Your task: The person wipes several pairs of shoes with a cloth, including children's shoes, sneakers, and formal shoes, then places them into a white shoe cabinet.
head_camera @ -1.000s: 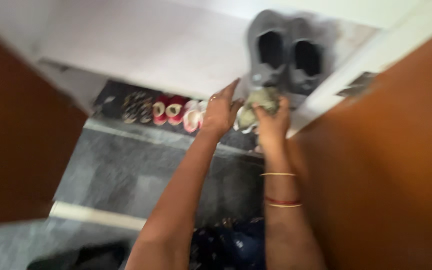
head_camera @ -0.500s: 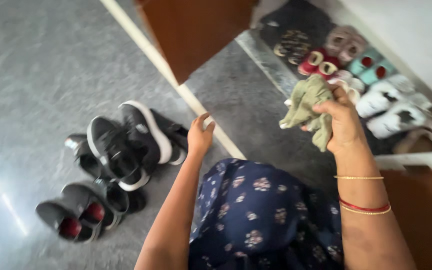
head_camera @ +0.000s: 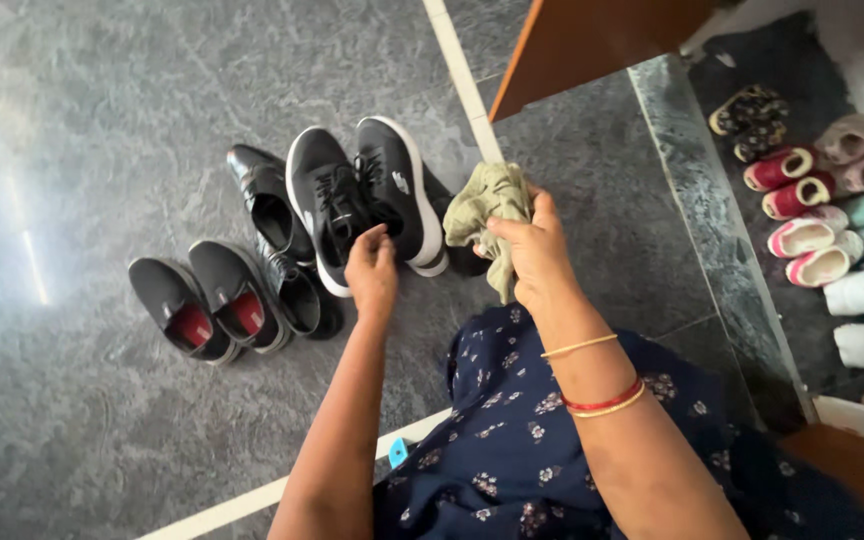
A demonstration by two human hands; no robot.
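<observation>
**Rag in one hand, sneaker under the other**

Nearest, the right hand bunches an olive-green rag, fingers curled tight around its crumpled folds; it looks soft, light and limp, best gripped as a wad. Just beyond, the left hand dips its fingertips, drawn together, at the collar of a black sneaker with white sole on the grey floor. It seems light and flexible; the heel collar looks the best hold. Its twin stands beside it.
</observation>
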